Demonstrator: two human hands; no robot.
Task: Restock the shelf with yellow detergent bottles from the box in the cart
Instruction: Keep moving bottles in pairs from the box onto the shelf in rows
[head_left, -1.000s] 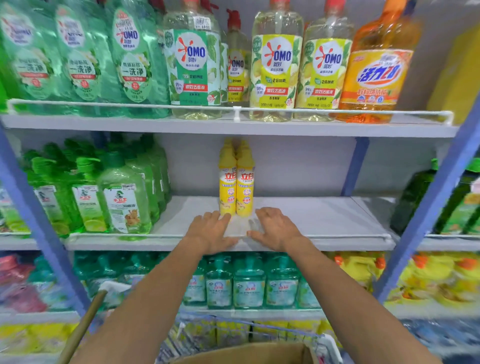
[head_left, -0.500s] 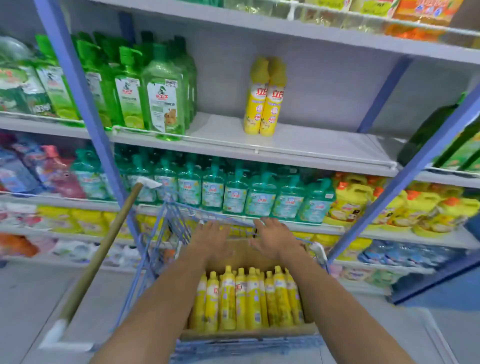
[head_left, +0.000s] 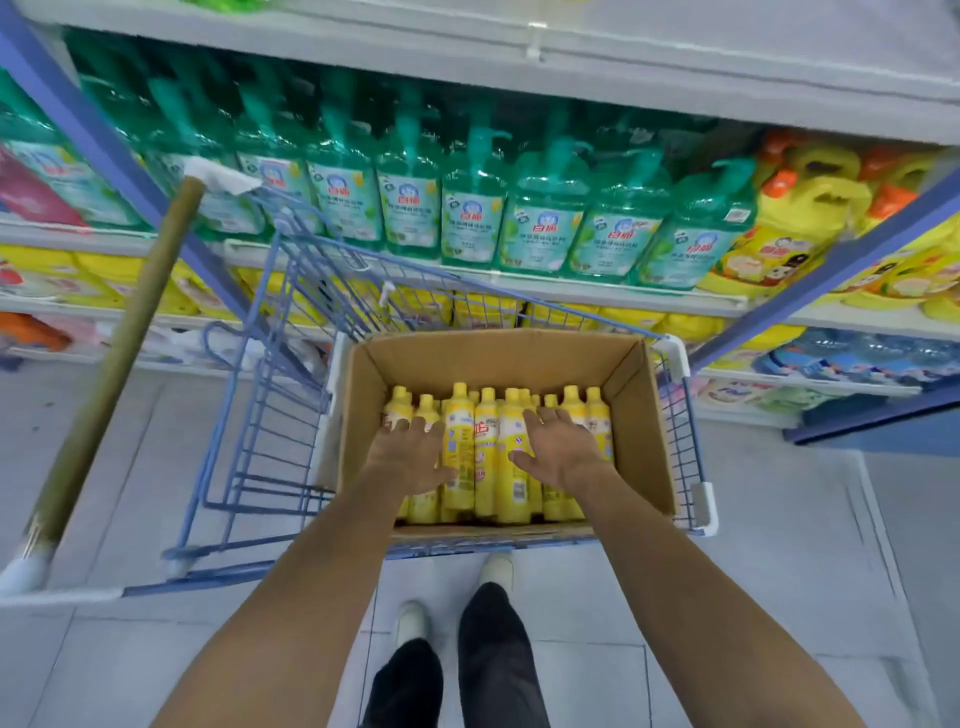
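Open cardboard box (head_left: 631, 400) seated in the blue wire cart (head_left: 270, 415), flaps up; inside, yellow detergent bottles (head_left: 460, 447) packed upright in rows, caps showing, filling only the near part of the box — bare cardboard at the far end. Left hand (head_left: 408, 454) spread flat over the bottles at the left, fingers open, gripping nothing; right hand (head_left: 558, 449) likewise open and splayed on the bottles at the right. Wooden-handled tool (head_left: 111, 364) leaning on the cart's left side; teal pump bottles (head_left: 472, 208) lining the shelf (head_left: 571, 293) behind. Compared with half a second ago — view tipped further down, middle shelf gone from sight; both hands lowered from the box's far rim onto the bottles.
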